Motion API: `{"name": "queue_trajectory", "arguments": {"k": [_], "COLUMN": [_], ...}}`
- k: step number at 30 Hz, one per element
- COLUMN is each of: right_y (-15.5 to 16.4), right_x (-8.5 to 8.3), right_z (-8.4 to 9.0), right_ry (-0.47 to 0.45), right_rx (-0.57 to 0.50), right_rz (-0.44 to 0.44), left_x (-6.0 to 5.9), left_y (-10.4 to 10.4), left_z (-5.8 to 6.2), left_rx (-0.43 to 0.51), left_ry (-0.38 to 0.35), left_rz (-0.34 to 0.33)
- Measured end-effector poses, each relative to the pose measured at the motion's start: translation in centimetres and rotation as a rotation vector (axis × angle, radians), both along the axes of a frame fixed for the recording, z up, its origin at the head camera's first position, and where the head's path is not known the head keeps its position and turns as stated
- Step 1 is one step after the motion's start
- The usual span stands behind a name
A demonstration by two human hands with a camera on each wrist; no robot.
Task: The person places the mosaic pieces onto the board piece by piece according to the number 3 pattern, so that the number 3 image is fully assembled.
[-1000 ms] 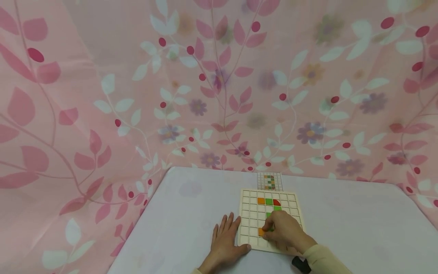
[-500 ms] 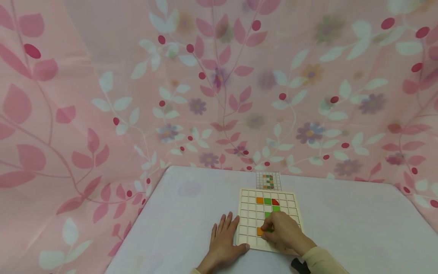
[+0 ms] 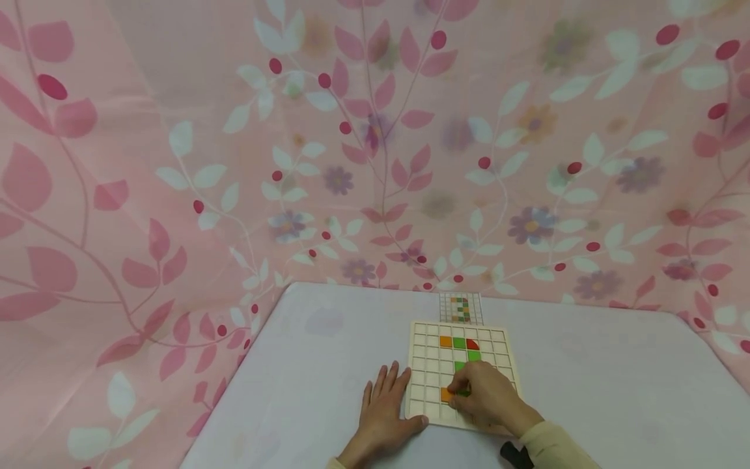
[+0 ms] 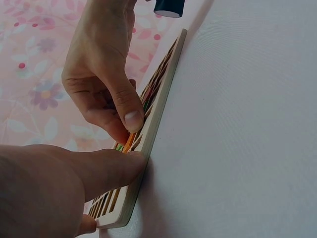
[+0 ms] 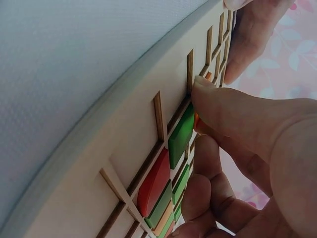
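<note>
A pale wooden grid board [image 3: 430,365] lies on the table with orange, green and red tiles set in several of its squares. My right hand [image 3: 486,394] reaches over the board and pinches an orange tile [image 3: 445,395] in a lower square between thumb and index finger. In the right wrist view a green tile [image 5: 182,131] and a red tile [image 5: 154,183] sit in neighbouring squares. That hand hides part of the pattern in the head view. Fingers spread, my left hand [image 3: 383,410] rests at the board's left edge, its thumb touching the front left corner.
Behind the board lies a printed grid card [image 3: 445,314] with a coloured pattern. A black object [image 3: 515,454] shows by my right sleeve. The white table [image 3: 328,365] extends to both sides, with a pink floral curtain [image 3: 375,163] behind it.
</note>
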State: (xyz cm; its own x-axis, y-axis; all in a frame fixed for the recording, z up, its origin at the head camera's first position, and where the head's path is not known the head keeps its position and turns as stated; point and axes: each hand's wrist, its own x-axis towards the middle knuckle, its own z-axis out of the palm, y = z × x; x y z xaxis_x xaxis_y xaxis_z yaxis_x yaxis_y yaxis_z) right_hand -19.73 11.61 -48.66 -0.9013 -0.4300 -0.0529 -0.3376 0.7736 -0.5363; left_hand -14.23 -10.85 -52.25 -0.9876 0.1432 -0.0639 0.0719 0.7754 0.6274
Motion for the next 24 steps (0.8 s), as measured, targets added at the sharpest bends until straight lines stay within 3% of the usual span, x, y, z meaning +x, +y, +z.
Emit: {"name": "queue_trajectory", "arguments": {"k": [8,13,16,20,24], "right_y": [-0.1,-0.1,0.1,1.0,3.0], "right_x": [0.0,-0.3,-0.5,-0.6,-0.9], "right_z": [-0.4,-0.7,-0.7,-0.3,1.1], "right_ry": [0.029,0.06,0.072,0.137,0.22], "right_rx": [0.0,-0.012,-0.052,-0.109,-0.079], "right_rz": [0.021,0.06,0.101,0.14,0.103], "left_x": [0.0,-0.3,-0.7,-1.3,-2.5], "left_y": [-0.1,-1.0,-1.9,-3.6,-6.3], "left_z": [-0.4,-0.4,-0.1,0.8,1.9], "left_rx": [-0.001,0.075,0.173,0.403,0.589], "left_ry": [-0.005,-0.021,-0.066,-0.22,-0.296], "left_rz": [0.002,-0.023,-0.047,-0.046,-0.022]}}
